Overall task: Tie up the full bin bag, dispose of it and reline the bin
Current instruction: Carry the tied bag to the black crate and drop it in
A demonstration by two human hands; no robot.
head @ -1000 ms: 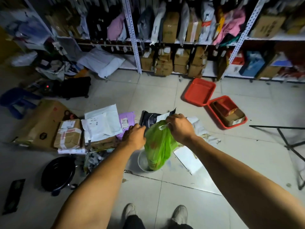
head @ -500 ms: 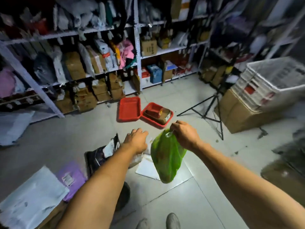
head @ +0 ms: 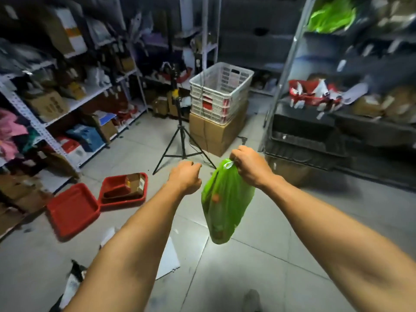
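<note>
Now, your hands:
Right hand: you grip the green bin bag by its gathered top; it hangs above the tiled floor.
Left hand: loosely curled, holding nothing, just beside the bag.

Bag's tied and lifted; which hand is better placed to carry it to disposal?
Right. The right hand already grips the green bag at its top, so it hangs clear of the floor. The left hand holds nothing.
</note>
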